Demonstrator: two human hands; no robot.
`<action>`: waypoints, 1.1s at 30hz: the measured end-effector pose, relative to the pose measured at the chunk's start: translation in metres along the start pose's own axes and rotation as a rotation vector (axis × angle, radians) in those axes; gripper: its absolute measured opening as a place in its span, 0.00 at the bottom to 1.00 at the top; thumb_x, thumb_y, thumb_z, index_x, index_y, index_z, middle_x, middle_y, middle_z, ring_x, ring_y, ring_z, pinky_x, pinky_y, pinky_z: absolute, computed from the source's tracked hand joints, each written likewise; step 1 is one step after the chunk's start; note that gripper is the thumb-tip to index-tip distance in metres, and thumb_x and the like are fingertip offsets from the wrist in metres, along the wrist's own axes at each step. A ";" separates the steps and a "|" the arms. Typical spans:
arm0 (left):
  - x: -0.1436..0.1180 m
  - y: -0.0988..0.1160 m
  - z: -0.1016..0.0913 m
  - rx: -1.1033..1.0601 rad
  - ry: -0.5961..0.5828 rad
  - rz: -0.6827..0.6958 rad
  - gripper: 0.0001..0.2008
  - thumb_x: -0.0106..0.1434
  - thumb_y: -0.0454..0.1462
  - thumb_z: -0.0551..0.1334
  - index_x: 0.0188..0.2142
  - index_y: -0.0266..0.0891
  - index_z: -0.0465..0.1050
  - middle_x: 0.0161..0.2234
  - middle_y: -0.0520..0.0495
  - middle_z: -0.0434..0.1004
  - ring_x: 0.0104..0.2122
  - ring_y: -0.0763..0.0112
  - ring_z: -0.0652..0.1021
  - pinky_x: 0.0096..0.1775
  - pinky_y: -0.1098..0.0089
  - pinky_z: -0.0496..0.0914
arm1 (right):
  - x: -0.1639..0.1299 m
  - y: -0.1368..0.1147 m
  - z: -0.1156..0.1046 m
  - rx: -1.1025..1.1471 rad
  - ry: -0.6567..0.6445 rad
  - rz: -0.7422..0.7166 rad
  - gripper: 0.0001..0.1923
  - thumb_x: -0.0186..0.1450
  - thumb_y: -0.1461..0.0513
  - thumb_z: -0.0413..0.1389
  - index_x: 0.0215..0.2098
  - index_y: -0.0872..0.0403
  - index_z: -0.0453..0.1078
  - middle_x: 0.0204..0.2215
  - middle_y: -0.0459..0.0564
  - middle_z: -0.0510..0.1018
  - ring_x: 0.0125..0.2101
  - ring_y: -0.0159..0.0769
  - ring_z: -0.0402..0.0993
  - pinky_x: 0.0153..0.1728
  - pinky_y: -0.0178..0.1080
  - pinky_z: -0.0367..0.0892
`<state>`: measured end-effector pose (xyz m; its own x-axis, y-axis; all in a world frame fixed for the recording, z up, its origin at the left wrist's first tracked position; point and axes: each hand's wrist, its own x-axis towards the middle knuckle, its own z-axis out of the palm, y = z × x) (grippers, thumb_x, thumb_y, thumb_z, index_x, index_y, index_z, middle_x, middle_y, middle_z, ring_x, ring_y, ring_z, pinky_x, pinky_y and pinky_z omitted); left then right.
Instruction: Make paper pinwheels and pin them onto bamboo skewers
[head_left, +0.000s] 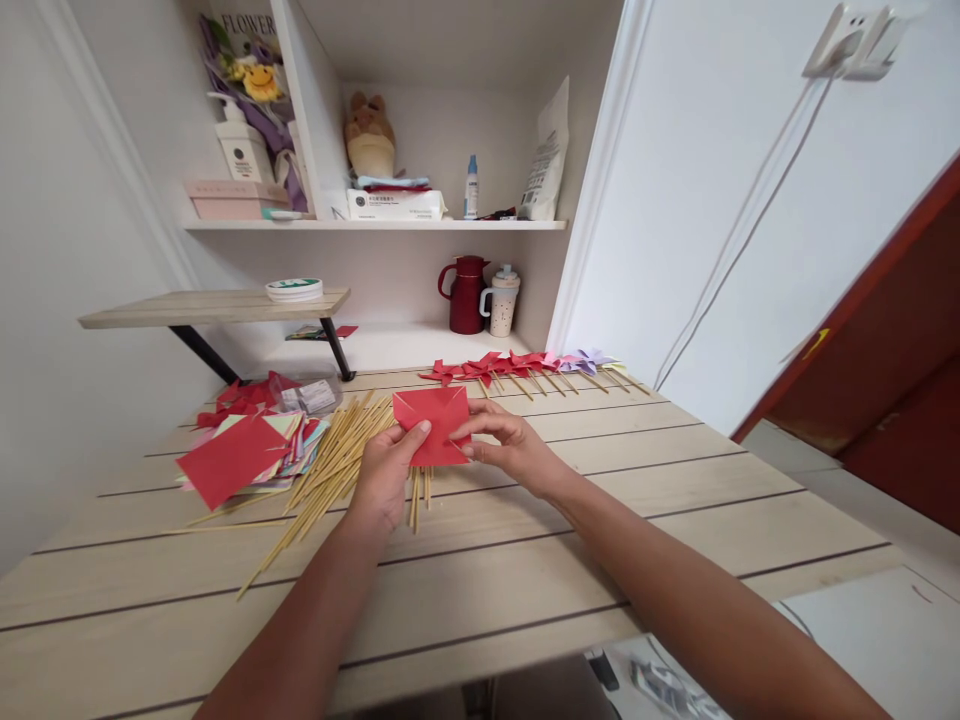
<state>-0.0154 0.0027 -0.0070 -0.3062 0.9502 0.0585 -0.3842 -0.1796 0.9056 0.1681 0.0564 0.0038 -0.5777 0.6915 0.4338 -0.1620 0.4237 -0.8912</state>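
A red square of folded paper (435,420) is held just above the wooden table (525,580), with creases running in from its corners. My left hand (386,470) grips its lower left edge, thumb on top. My right hand (504,445) pinches its right side with the fingertips. Beneath and to the left lies a spread of thin bamboo sticks (330,465). A stack of coloured paper squares (240,455), red on top, sits left of the sticks.
A row of finished paper pinwheels on sticks (525,368), red and purple, lies at the back of the table. A red jug (466,294) and a white mug (501,300) stand behind. Shelves with boxes and bottles rise above. A low side shelf (217,305) juts out at left.
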 end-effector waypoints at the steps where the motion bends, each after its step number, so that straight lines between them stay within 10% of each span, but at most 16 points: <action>1: 0.000 0.000 0.000 -0.001 -0.003 0.005 0.22 0.50 0.43 0.76 0.42 0.32 0.82 0.38 0.38 0.86 0.38 0.58 0.84 0.48 0.58 0.75 | 0.000 0.000 0.000 -0.021 -0.010 -0.017 0.07 0.61 0.57 0.67 0.39 0.44 0.83 0.58 0.50 0.70 0.59 0.46 0.68 0.61 0.49 0.63; 9: -0.003 0.001 0.002 0.038 -0.043 0.001 0.21 0.51 0.43 0.76 0.41 0.32 0.83 0.38 0.39 0.86 0.39 0.60 0.84 0.48 0.62 0.74 | 0.002 0.002 0.004 -0.051 -0.017 -0.105 0.07 0.59 0.55 0.70 0.36 0.45 0.83 0.52 0.50 0.73 0.55 0.44 0.70 0.60 0.48 0.63; 15: -0.004 0.001 0.004 0.072 -0.053 -0.012 0.22 0.49 0.45 0.77 0.40 0.32 0.83 0.36 0.39 0.86 0.36 0.61 0.83 0.45 0.63 0.74 | 0.003 0.002 0.008 -0.077 0.048 -0.022 0.09 0.60 0.53 0.67 0.28 0.49 0.80 0.39 0.48 0.73 0.36 0.37 0.70 0.37 0.41 0.69; 33: -0.006 -0.001 0.006 0.196 -0.058 -0.007 0.22 0.46 0.48 0.77 0.37 0.35 0.84 0.36 0.40 0.86 0.34 0.64 0.81 0.40 0.65 0.74 | 0.004 0.001 0.015 -0.049 0.269 0.174 0.13 0.54 0.53 0.68 0.24 0.53 0.75 0.24 0.46 0.78 0.27 0.34 0.71 0.34 0.38 0.67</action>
<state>-0.0076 -0.0009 -0.0058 -0.2515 0.9653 0.0707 -0.2071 -0.1250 0.9703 0.1536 0.0508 0.0026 -0.3600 0.8830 0.3012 -0.0373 0.3090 -0.9503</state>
